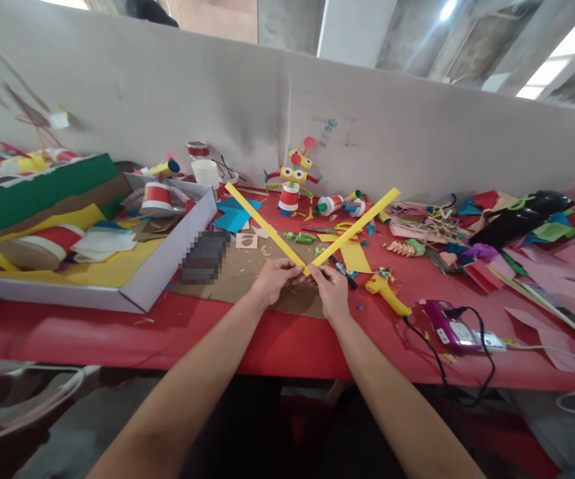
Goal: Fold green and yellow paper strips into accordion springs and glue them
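Observation:
Two yellow paper strips (365,224) meet in a V above a brown cardboard sheet (227,289). My left hand (276,279) pinches them near the meeting point, below the left strip. From the other side, my right hand (330,283) grips the same corner between thumb and fingers. Whether the strips are glued or just overlapped there, I cannot tell. Just beyond my hands lie a green folded paper spring (305,237), scissors (345,228) with orange handles and a yellow paper piece (355,258).
A yellow glue gun (387,295) and a purple power socket (452,324) with cables lie to the right. At left stands a white box (160,276) of paper and cups. Paper-cup figures (290,197) stand by the wall; coloured scraps (542,266) pile up far right.

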Motion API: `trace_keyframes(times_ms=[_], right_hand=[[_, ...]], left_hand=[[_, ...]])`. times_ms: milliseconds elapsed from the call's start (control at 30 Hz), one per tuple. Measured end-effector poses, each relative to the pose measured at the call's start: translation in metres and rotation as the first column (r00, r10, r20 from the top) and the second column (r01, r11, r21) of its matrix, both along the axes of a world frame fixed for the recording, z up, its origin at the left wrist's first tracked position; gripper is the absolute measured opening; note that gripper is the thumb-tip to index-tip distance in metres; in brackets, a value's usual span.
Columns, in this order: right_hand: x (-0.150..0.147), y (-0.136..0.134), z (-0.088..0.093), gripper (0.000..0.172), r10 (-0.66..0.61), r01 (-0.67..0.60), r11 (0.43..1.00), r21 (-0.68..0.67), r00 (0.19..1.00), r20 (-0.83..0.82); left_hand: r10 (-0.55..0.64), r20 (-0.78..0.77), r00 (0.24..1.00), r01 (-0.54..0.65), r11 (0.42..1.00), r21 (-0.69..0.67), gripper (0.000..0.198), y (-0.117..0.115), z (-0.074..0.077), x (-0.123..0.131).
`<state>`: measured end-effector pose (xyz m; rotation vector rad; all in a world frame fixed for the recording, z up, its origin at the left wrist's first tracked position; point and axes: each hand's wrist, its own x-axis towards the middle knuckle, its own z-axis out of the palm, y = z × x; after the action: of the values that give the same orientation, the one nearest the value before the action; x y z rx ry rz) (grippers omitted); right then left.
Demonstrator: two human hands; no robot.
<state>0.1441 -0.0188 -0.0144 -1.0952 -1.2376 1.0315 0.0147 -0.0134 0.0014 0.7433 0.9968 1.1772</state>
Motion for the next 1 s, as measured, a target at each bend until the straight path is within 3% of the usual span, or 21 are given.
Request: trace_keyframes(times_ms=[500, 767, 1000], right_hand=[[0.0013, 0.0007, 0.0011, 0.027, 0.032, -0.033, 0.999, 0.011, 0.999, 0.039], [0.0031, 0.0041, -0.0009, 0.029, 0.054, -0.057, 0.996, -0.066, 0.997, -0.046], [0.0005, 0.0046, -0.0012, 0.028, 0.052, -0.068, 0.993, -0.097, 0.987, -0.155]], left_hand=[[0.023, -0.044, 0.999, -0.020, 0.998, 0.059, 0.024, -0.0003, -0.0009, -0.0002], [0.020, -0.085, 0.996, -0.010, 0.993, 0.122, 0.026, -0.0019, -0.0005, 0.0024], [0.117, -0.078, 0.990, -0.100, 0.974, 0.203, 0.035, -0.0006, 0.0023, 0.0019]])
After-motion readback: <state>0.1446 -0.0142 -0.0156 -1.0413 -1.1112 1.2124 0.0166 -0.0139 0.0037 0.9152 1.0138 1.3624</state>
